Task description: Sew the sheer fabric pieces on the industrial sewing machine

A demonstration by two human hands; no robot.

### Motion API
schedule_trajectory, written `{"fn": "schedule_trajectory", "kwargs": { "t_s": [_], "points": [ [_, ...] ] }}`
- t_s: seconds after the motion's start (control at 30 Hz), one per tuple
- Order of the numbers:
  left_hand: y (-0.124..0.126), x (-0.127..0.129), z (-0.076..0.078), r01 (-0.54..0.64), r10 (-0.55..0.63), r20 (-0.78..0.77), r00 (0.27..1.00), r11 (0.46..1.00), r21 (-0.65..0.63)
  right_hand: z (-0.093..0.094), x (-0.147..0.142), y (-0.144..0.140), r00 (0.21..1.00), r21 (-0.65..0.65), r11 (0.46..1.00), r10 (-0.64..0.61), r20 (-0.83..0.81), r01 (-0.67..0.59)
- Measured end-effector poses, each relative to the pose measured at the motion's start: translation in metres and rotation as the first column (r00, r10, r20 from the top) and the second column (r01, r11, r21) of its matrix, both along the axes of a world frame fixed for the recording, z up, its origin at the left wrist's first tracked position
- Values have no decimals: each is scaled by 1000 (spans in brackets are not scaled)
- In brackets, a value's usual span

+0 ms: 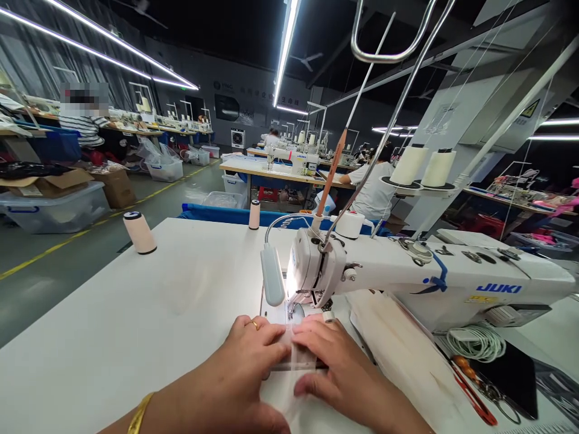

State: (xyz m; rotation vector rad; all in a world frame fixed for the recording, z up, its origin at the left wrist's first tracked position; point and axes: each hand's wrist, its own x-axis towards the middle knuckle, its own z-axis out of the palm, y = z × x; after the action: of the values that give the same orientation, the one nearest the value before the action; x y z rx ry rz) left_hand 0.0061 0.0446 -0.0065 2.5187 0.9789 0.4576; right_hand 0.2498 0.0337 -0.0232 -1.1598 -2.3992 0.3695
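Note:
A strip of sheer pale fabric (295,367) runs up between my hands to the lit needle area of a white sewing machine (375,265). My left hand (246,352) lies along the strip's left side, fingertips on or beside it and thumb apart. On the other side, my right hand (332,352) rests with its fingers stretched toward the presser foot (292,310) and its thumb spread away. Both hands look open, touching the cloth rather than gripping it. Where the fingertips meet the fabric is partly hidden.
Two pale thread spools (140,233) (254,215) stand on the white table (190,289). Right of my hands lie light cloth (402,349), a coiled cable (477,342), a dark phone-like slab (513,377) and red-handled snips (474,395). A person in white (377,187) sits beyond.

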Motion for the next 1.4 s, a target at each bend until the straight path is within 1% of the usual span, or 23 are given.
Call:
{"fn": "schedule_trajectory", "kwargs": {
  "t_s": [0.07,0.13,0.2,0.27,0.37,0.43,0.5,0.6,0.67,0.77,0.9,0.97,1.1,1.2,1.27,1.33,1.4],
  "points": [
    [-3,-1,-2,6,-6,-1,1000,1000,-6,9,2,-4,997,-66,995,72,-18,-73],
    [-1,2,-10,-42,42,18,999,999,11,9,3,-4,997,-56,995,78,-18,-79],
    [7,8,-18,-124,124,60,990,992,-4,4,2,-2,997,-25,998,65,-34,-65],
    [15,14,-22,-187,191,121,974,981,-50,-2,1,2,996,-7,999,41,-79,-42],
    [25,22,-18,-203,228,213,950,970,-136,-7,-4,6,982,-14,997,-73,-175,71],
    [27,26,-12,-213,249,217,944,961,-176,-8,-7,8,946,-61,985,-173,-274,163],
    [28,28,-9,-204,236,214,948,966,-159,-6,-10,9,881,-149,971,-235,-411,189],
    [29,30,-7,-147,180,257,949,979,-145,-2,-12,10,786,-277,953,-262,-560,120],
    [31,30,-7,-135,184,277,943,973,-186,0,-12,10,763,-304,949,-258,-593,84],
    [33,29,-8,-145,204,277,939,965,-221,2,-11,9,761,-293,953,-248,-599,80],
    [35,27,-11,-141,199,292,936,968,-209,5,-10,7,783,-285,956,-231,-578,71],
    [35,26,-13,-112,161,311,937,979,-170,6,-11,5,799,-282,955,-240,-551,92],
    [34,26,-12,-18,42,347,937,997,-71,5,-12,4,819,-243,960,-252,-516,142],
    [33,25,-11,-25,48,340,939,997,-72,2,-10,4,825,-233,962,-245,-509,142],
    [33,24,-11,-27,60,308,949,993,-111,0,-9,4,848,-222,961,-254,-465,166],
    [33,23,-12,-14,58,277,959,987,-159,-1,-6,4,891,-211,959,-257,-375,188],
    [32,21,-13,3,38,271,962,989,-147,1,-2,2,946,-187,973,-184,-267,136]
  ]
}}
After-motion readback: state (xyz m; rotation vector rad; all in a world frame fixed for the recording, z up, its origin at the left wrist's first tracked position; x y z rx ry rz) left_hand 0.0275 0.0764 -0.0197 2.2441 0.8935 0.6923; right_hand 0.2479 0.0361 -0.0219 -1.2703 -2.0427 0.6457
